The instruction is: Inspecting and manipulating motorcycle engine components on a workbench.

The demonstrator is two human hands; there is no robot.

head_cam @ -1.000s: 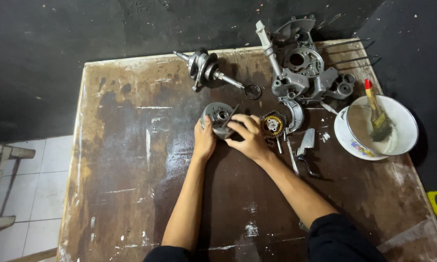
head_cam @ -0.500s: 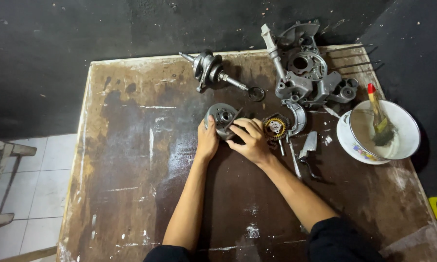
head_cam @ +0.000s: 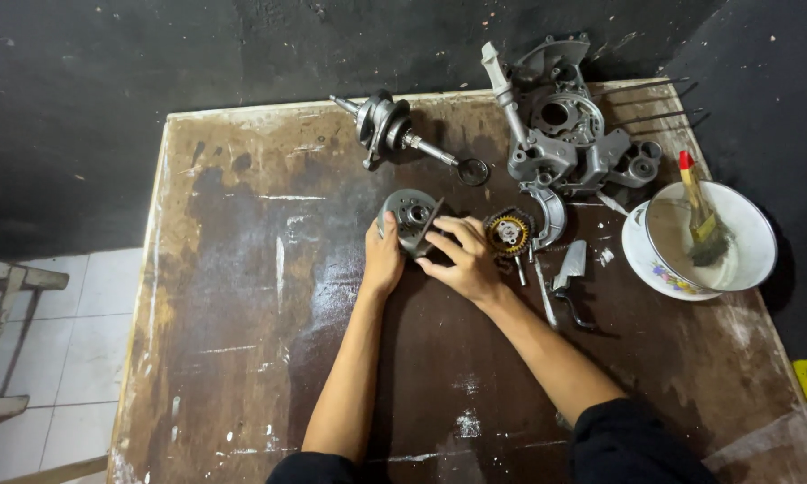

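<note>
Grey metal, a round engine part [head_cam: 409, 218], sits clamped between both hands near the middle of the worn wooden table [head_cam: 242, 296]. The left hand [head_cam: 383, 260] presses its left side; the right hand [head_cam: 461, 262] grips its right edge with curled fingers. Left of the hands the tabletop lies bare out to its edge. Just right of the right hand lies a toothed gear [head_cam: 508, 233]; beyond it a crankshaft [head_cam: 394, 133] and a casing [head_cam: 565, 134] crowd the far edge. Farther right, a bowl [head_cam: 753, 242] holding a brush [head_cam: 701, 215] nears the table's rim. The part's underside is hidden by fingers.
</note>
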